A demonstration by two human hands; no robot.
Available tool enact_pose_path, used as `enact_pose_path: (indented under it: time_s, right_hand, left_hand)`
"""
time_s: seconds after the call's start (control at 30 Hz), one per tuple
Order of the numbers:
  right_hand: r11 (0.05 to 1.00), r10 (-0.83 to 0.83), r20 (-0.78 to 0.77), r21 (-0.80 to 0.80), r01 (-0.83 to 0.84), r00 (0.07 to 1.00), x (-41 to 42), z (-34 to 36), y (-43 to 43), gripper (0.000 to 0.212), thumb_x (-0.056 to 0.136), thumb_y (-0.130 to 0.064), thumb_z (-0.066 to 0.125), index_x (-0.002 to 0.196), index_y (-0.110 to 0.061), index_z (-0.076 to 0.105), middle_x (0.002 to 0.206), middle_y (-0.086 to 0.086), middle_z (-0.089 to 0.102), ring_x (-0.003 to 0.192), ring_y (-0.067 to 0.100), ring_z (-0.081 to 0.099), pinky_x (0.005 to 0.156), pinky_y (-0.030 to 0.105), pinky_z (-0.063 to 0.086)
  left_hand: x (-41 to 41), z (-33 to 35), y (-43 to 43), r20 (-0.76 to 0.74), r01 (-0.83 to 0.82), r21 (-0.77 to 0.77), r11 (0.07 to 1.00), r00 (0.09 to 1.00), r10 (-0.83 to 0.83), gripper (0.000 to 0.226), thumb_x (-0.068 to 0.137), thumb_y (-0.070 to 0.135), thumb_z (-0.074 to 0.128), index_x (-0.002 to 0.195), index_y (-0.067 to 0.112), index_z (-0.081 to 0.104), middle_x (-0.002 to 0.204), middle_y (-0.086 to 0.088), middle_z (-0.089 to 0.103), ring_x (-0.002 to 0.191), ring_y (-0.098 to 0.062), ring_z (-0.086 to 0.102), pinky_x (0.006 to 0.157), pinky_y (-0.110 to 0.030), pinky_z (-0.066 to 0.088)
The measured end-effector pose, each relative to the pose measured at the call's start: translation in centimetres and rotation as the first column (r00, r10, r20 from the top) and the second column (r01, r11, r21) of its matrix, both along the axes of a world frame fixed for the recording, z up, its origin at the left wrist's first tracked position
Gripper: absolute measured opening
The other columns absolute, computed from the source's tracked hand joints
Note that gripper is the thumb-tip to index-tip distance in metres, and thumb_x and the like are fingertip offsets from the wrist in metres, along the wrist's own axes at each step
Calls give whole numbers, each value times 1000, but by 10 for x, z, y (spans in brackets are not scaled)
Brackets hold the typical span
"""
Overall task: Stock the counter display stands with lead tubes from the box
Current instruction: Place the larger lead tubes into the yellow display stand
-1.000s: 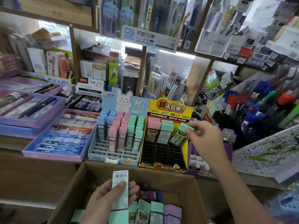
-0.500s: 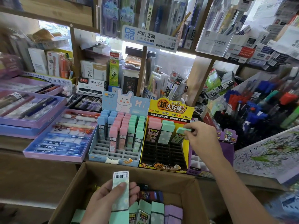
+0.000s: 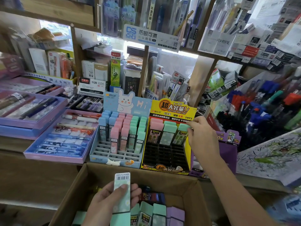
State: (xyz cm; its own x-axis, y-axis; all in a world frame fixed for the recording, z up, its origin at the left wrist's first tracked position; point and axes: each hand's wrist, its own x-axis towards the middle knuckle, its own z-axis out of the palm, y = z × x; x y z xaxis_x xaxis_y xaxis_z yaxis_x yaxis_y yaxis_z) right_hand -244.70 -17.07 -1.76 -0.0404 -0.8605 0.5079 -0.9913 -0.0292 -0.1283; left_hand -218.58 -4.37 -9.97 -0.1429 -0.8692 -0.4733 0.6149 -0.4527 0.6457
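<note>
Counter: right hand on mint tube.

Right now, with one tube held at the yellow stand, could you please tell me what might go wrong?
The right hand pinches the green tube by its cap at the back row of the yellow stand. If pushed off its slot, it could tip the neighbour tube. The left hand holds the barcoded tube over the box, thumb on its face. It might slip back in.
</note>
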Motion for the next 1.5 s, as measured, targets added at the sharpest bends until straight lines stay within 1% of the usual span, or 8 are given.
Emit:
enact_pose_path:
  time_s: [0.4, 0.57, 0.8, 0.9, 1.0, 1.1, 1.33, 1.5]
  right_hand:
    - [997, 58, 37, 52, -59, 998, 5, -10, -4, 22, 98, -1, 54, 112, -3, 72, 112, 9, 69, 96, 30, 68, 83, 42, 56]
    - [993, 111, 224, 10, -116, 968, 11, -6, 13, 26, 100, -8, 59, 122, -7, 71, 114, 4, 71, 92, 22, 70, 86, 36, 56]
    - [873, 45, 792, 264, -409, 608, 55, -34, 102, 18, 97, -21, 70, 85, -34, 75, 76, -4, 75, 55, 11, 69, 45, 16, 48]
    - [684, -196, 851, 475, -554, 487, 78, -56, 130, 4, 88, -41, 78, 89, -37, 78, 86, -1, 79, 73, 20, 76, 59, 31, 58]
    - [557, -236, 844, 523, -645, 481, 90, -75, 141, 39, 75, -56, 85, 99, -25, 81, 97, -2, 81, 95, 14, 76, 95, 31, 58]
    - [501, -264, 863, 504, -703, 431, 90, -82, 142, 43, 74, -47, 86, 104, -18, 81, 103, -1, 81, 103, 12, 75, 98, 32, 55]
    - [602, -288, 925, 376, -704, 247, 75, -90, 132, 7, 91, -18, 78, 89, -11, 80, 87, 16, 77, 76, 20, 71, 66, 30, 55]
    - [789, -309, 948, 211, -577, -77, 64, -89, 127, 39, 85, -27, 77, 106, 4, 70, 100, 34, 72, 79, 38, 76, 54, 31, 58]
  left_hand:
    - [1, 3, 1, -8, 6, 19, 1000, 1000, -5, 23, 92, -8, 59, 113, -13, 66, 98, -38, 72, 82, -46, 76, 58, -47, 64]
    - [0, 0, 0, 47, -35, 16, 999, 998, 34, 21, 98, -1, 57, 113, -10, 66, 97, -37, 73, 81, -45, 76, 56, -43, 64]
    - [1, 0, -5, 371, -78, -12, 997, 925, 77, 15, 92, 30, 70, 84, 26, 83, 83, -3, 81, 87, -28, 76, 70, -35, 51]
    - [2, -4, -4, 373, -49, -37, 998, 926, 59, 16, 89, 35, 70, 78, 38, 81, 85, -2, 81, 75, -20, 78, 65, -33, 55]
    - [-2, -10, -2, 330, -38, -82, 996, 942, 64, 15, 80, 37, 72, 89, 31, 82, 93, -10, 80, 85, -29, 78, 71, -39, 60]
    - [-6, -17, 0, 287, -63, -121, 991, 953, 95, 26, 78, 32, 74, 100, 19, 80, 100, -19, 78, 90, -34, 75, 77, -45, 59]
    - [3, -18, -3, 238, -139, -107, 985, 958, 161, 12, 89, 10, 70, 91, 14, 81, 91, -13, 78, 75, -22, 77, 59, -29, 60]
    - [4, -16, -3, 271, -55, -90, 994, 959, 77, 23, 87, 13, 72, 65, 19, 76, 77, -11, 72, 60, -15, 64, 68, -32, 52]
